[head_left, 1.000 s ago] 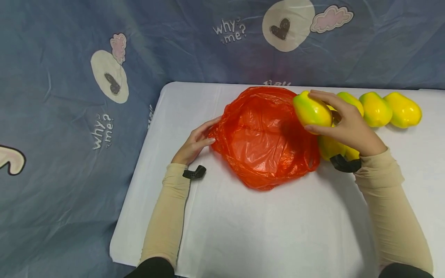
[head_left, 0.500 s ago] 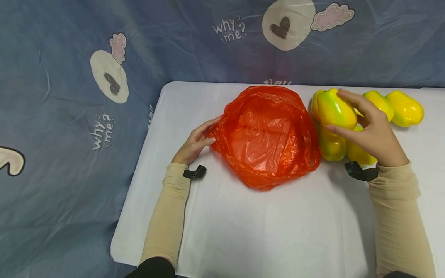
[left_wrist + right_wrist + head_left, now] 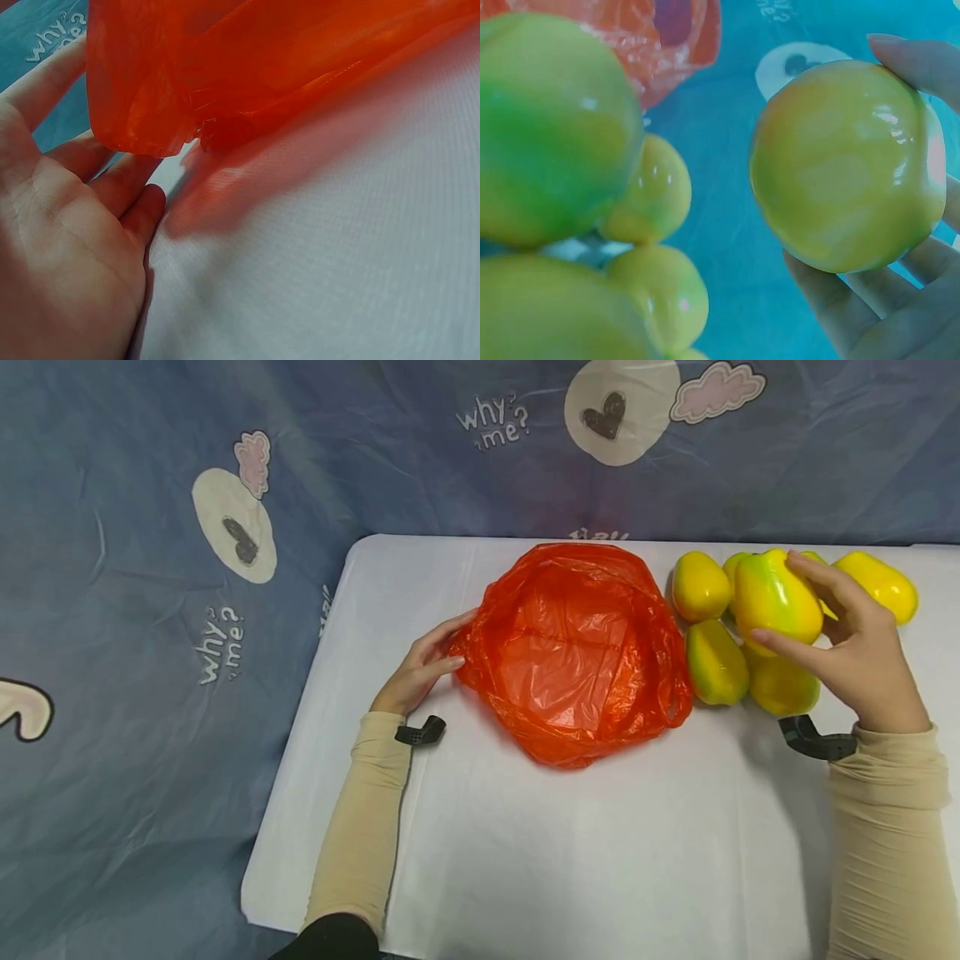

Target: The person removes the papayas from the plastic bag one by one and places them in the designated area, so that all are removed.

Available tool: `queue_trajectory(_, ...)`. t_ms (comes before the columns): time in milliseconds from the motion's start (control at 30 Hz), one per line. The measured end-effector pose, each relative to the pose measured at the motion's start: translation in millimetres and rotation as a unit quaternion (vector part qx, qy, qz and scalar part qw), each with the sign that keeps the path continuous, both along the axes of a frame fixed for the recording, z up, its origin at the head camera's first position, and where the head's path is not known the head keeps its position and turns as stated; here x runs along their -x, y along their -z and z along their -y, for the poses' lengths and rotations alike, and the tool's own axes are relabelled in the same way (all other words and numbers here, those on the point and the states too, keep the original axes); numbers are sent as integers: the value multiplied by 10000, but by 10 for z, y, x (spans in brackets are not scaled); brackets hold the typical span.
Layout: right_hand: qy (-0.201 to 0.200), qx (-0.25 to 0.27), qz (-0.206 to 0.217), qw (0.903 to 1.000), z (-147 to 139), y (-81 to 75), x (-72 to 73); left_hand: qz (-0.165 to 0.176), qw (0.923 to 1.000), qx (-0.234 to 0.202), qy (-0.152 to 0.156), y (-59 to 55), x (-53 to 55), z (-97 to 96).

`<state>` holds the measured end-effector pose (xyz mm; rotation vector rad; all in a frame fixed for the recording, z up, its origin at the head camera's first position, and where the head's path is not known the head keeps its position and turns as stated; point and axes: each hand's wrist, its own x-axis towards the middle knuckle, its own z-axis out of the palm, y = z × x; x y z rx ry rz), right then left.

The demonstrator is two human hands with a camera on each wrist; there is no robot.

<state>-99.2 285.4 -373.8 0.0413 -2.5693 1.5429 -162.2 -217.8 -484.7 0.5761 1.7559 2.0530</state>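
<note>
A red plastic bag (image 3: pixel 570 668) lies on the white table with its wide mouth facing up. At its left edge, my left hand (image 3: pixel 412 672) holds the rim between thumb and fingers; in the left wrist view the bag (image 3: pixel 225 75) partly covers the fingers of that hand (image 3: pixel 67 202). My right hand (image 3: pixel 858 635) grips a glossy yellow-green, mango-like fruit (image 3: pixel 777 599) above others of its kind. The right wrist view shows this fruit (image 3: pixel 847 165) between thumb and fingers.
Several similar fruits stand right of the bag, among them one at the back (image 3: pixel 700 586), one in front (image 3: pixel 716 664) and one at the far right (image 3: pixel 877 585). A blue printed cloth (image 3: pixel 420 460) hangs behind and left of the table (image 3: pixel 585 852).
My right hand has moved right with the fruit, away from the bag and over the other fruits, uncovering those beside the bag. The left hand and the bag have stayed in place.
</note>
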Motion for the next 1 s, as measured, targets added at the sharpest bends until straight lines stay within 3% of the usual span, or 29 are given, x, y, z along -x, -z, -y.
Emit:
queue_trajectory(400,493,26,5,9988,-273,84,-127,-13,10000,39,-1,-4,7,-13)
queue_trajectory(667,949,35,271,9951,-484,216,-190,-14,10000,29,-2,-30,1,-18)
queue_trajectory(1000,1001,183,93,9948,-649,332,-207,-32,10000,79,-20,-17,1,-7)
